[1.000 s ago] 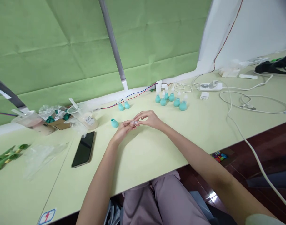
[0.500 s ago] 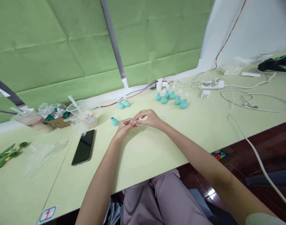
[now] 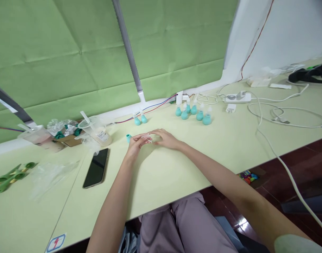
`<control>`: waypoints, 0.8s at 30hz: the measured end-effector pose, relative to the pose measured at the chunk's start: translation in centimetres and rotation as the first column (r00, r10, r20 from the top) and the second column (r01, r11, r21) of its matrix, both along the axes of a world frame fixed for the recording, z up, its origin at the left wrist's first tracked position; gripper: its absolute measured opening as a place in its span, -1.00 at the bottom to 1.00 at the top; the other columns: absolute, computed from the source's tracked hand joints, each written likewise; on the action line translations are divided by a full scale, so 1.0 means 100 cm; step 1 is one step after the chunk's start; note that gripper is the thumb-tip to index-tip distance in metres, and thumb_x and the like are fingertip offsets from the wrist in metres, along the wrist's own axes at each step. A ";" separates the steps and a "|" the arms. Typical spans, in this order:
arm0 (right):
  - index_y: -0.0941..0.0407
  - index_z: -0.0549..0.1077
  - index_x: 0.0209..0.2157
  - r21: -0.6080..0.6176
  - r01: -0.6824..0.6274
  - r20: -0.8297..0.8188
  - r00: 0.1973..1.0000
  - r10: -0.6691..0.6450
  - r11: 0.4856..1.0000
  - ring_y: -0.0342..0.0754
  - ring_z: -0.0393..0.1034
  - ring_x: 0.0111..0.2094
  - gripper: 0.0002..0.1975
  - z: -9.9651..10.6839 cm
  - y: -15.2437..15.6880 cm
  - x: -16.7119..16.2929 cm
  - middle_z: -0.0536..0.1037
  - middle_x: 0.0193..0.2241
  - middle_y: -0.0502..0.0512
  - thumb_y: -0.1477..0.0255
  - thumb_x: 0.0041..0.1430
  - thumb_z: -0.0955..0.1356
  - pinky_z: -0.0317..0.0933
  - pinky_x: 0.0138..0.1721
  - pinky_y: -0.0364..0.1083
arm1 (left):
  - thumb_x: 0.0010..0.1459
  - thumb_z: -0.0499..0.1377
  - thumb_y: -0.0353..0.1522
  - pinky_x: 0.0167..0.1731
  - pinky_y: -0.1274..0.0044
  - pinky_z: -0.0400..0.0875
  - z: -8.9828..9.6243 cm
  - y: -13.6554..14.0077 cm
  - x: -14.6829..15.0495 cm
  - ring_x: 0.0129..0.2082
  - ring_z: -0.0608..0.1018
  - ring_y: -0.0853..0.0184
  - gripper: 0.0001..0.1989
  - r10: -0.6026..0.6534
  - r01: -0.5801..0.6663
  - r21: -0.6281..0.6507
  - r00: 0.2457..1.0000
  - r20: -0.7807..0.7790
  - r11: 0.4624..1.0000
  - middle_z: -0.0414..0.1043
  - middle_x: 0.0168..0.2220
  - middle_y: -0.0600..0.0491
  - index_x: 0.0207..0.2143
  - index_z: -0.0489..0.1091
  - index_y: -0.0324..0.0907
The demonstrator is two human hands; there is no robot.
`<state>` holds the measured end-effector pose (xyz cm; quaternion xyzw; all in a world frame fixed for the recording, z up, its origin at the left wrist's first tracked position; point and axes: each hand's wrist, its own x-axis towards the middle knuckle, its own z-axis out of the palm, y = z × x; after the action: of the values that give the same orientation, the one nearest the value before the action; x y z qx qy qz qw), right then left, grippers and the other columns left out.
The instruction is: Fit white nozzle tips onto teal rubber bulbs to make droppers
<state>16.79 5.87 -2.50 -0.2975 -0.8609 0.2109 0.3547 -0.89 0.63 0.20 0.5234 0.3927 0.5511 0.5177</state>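
Note:
Over the middle of the table, my left hand (image 3: 137, 144) is closed, pinching a small clear plastic piece (image 3: 149, 138) whose exact kind is too small to make out. My right hand (image 3: 166, 139) curves beside it, fingertips close to the piece, with thumb and fingers apart. Just behind my left hand stands an open-necked teal squeeze bulb (image 3: 128, 137), its lower part covered by the hand. Two teal bulbs with clear tips (image 3: 140, 119) stand farther back. Several more tipped teal bulbs (image 3: 200, 115) are grouped at the back right.
A black phone (image 3: 96, 168) lies to the left, near two plastic drink cups (image 3: 102, 135) (image 3: 46, 138) with straws. A crumpled clear bag (image 3: 51, 175) and green curved pieces (image 3: 11, 177) are at far left. A power strip (image 3: 237, 97) and white cables occupy the right side.
My right hand's thumb and fingers have spread apart from their pinch at the clear piece. My left hand keeps the piece and now covers more of the open bulb. The view shifted slightly.

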 end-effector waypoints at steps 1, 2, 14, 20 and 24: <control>0.09 0.32 0.02 0.026 -0.013 0.045 0.999 0.012 1.000 0.02 0.21 -0.01 -0.49 -0.003 0.001 -0.005 0.38 -0.02 0.16 0.39 -0.02 0.39 0.14 -0.04 0.00 | -0.15 0.29 -0.29 -0.31 0.50 0.37 0.000 0.000 0.000 -0.45 0.50 0.38 -0.68 -0.001 0.001 -0.011 1.000 0.009 1.000 0.51 -0.42 -0.03 -0.31 0.49 -0.29; 0.13 0.34 -0.02 0.043 -0.022 0.082 0.996 0.019 0.999 0.03 0.24 -0.04 -0.54 -0.006 0.001 -0.009 0.41 -0.06 0.19 0.42 -0.01 0.39 0.13 -0.05 0.00 | -0.14 0.29 -0.29 -0.31 0.50 0.37 -0.001 0.001 0.001 -0.45 0.50 0.39 -0.67 -0.002 0.003 -0.023 1.000 0.019 1.000 0.51 -0.40 -0.03 -0.29 0.48 -0.28; 0.20 0.51 -0.41 -0.377 -0.001 -0.381 0.912 -0.154 0.926 -0.14 0.40 -0.46 -0.86 -0.002 0.004 -0.005 0.54 -0.50 0.06 0.47 -0.11 0.41 0.26 -0.34 -0.13 | -0.07 0.25 -0.24 -0.37 0.57 0.28 -0.008 0.007 -0.003 -0.49 0.38 0.49 -0.63 0.029 -0.031 -0.029 0.998 -0.052 0.999 0.48 -0.34 -0.03 -0.21 0.44 -0.28; 0.19 0.50 -0.42 -0.487 -0.265 -0.660 0.736 -0.152 0.832 -0.10 0.44 -0.42 -0.67 0.005 0.005 -0.006 0.55 -0.47 0.07 0.28 -0.27 0.48 0.32 -0.28 -0.08 | -0.03 0.20 -0.17 -0.43 0.58 0.23 -0.010 0.009 0.001 -0.51 0.34 0.48 -0.62 0.020 -0.019 0.011 0.995 -0.103 1.000 0.39 -0.46 0.05 -0.25 0.43 -0.28; 0.18 0.51 -0.43 -0.457 -0.193 -0.611 0.777 -0.149 0.868 -0.15 0.39 -0.46 -0.68 0.008 0.001 -0.006 0.54 -0.47 0.07 0.27 -0.24 0.47 0.28 -0.36 -0.13 | -0.02 0.17 -0.11 -0.41 0.59 0.19 -0.011 0.006 0.008 -0.44 0.33 0.46 -0.52 -0.054 0.053 -0.012 0.997 -0.054 0.999 0.35 -0.41 0.04 -0.13 0.37 -0.26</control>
<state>16.20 5.98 -1.72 -0.2801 -0.6121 0.5157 0.5300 -0.12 1.21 -0.93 0.5459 0.3953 0.5206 0.5241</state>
